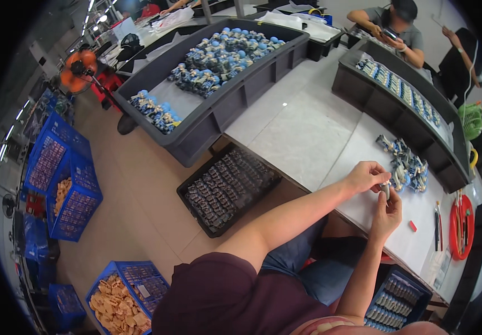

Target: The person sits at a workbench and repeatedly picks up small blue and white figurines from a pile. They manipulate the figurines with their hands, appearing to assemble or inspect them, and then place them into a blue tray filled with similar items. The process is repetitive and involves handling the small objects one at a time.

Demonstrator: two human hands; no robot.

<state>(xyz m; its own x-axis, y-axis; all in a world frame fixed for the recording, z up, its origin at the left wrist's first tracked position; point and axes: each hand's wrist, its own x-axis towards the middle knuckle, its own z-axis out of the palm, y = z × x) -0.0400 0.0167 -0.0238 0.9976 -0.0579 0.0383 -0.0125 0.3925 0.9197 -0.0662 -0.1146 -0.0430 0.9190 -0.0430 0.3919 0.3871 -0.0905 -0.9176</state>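
Observation:
Over the near edge of the white worktable (pixel 308 134), my left hand (pixel 368 176) and my right hand (pixel 386 215) meet, fingers pinched on one small figurine (pixel 385 190). It looks greyish with a pale top; my fingertips cover most of it, so its details cannot be made out. Just beyond them lies a loose pile of small blue, white and dark figurines (pixel 409 167). A small red block (pixel 413 226) rests on the table to the right of my right hand.
A large grey bin of blue-headed figurines (pixel 213 111) stands far left; another grey bin (pixel 397 114) holds rows of them. Brushes (pixel 438 223) and a red oval tray (pixel 454 240) lie at right. A black tray (pixel 196 215) and blue crates (pixel 93 195) sit lower. Opposite, a co-worker (pixel 414 33) works.

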